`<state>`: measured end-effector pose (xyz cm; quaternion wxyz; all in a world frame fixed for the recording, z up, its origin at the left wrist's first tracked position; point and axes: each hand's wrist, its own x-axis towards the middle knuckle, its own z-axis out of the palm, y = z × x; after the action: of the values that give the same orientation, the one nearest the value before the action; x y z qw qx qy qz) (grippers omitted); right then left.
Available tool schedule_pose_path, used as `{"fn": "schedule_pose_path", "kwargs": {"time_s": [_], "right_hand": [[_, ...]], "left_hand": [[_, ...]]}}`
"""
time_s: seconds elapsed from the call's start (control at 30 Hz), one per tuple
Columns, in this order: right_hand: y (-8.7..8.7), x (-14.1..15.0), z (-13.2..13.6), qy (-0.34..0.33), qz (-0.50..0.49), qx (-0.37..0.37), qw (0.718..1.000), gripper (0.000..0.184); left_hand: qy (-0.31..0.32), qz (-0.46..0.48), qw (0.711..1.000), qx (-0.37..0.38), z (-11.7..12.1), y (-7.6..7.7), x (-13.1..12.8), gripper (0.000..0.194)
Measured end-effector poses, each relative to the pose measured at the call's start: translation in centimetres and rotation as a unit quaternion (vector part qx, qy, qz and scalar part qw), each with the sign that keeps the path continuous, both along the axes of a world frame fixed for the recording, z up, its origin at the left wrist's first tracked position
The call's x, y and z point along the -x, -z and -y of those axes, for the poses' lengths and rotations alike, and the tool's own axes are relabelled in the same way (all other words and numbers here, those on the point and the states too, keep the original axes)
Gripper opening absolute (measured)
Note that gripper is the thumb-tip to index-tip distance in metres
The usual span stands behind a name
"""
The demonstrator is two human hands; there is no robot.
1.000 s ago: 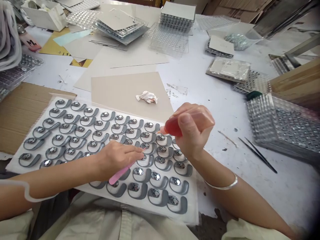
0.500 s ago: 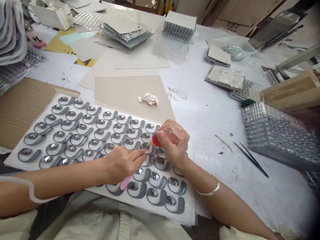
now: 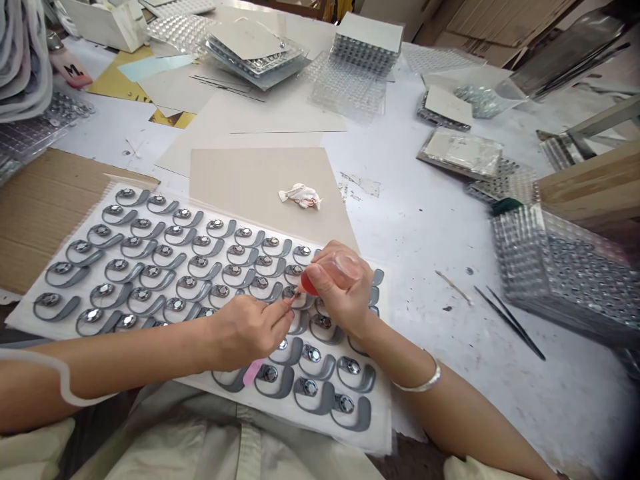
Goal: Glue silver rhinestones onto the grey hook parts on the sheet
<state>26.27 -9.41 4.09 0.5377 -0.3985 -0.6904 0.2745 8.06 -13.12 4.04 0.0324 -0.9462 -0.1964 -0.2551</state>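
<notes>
My left hand point(image 3: 250, 331) is closed in a pinch on a slim pink stick point(image 3: 253, 371), whose flat end shows below the palm. In my right hand point(image 3: 345, 300) is a small clear squeeze bottle point(image 3: 343, 267) with a red neck, tilted with its tip down and left. Bottle tip and left fingertips come together over one ring-like piece point(image 3: 291, 292), partly covered by the hands. Beneath both hands lies a white sheet point(image 3: 377, 437) bearing rows of grey curved bands, each with a round setting. Many settings hold a bright clear stone point(image 3: 310, 387).
A crumpled tissue point(image 3: 301, 196) lies on a beige card point(image 3: 235, 175) beyond the sheet. To the right are a cotton swab point(image 3: 454, 287), black tweezers point(image 3: 510, 323) and stacked clear trays of stones point(image 3: 575, 267). Corrugated cardboard point(image 3: 65, 213) lies at left; more trays point(image 3: 257, 53) stand behind.
The view has shifted slightly, so things at the right appear farther right. Both hands stay at the same place over the sheet, still holding the bottle and the pink stick.
</notes>
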Motion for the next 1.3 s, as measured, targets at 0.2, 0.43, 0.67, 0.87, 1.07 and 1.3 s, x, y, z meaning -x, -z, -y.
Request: {"fn": "schedule_pose_path", "kwargs": {"time_s": [0.2, 0.43, 0.67, 0.87, 1.07, 1.3], "right_hand": [[0.27, 0.03, -0.06, 0.007, -0.020, 0.016, 1.000, 0.028], [0.12, 0.09, 0.00, -0.002, -0.031, 0.022, 0.999, 0.025], [0.29, 0.04, -0.03, 0.017, -0.026, 0.027, 0.999, 0.025], [0.43, -0.03, -0.11, 0.013, -0.024, 0.018, 0.999, 0.026], [0.41, -0.02, -0.09, 0.016, -0.018, 0.010, 1.000, 0.024], [0.48, -0.01, -0.12, 0.009, -0.018, -0.012, 1.000, 0.024]], "left_hand": [[-0.001, 0.001, 1.000, 0.000, 0.00, 0.19, 0.07, 0.023], [-0.006, -0.041, 0.999, -0.005, 0.14, 0.38, 0.34, 0.023], [0.000, -0.012, 1.000, 0.001, 0.15, 0.43, 0.21, 0.022], [0.006, -0.012, 1.000, 0.009, 0.08, 0.36, 0.25, 0.023], [0.006, -0.004, 1.000, 0.008, 0.07, 0.32, 0.27, 0.023], [0.005, -0.002, 1.000, 0.001, 0.01, 0.31, 0.26, 0.024]]}}
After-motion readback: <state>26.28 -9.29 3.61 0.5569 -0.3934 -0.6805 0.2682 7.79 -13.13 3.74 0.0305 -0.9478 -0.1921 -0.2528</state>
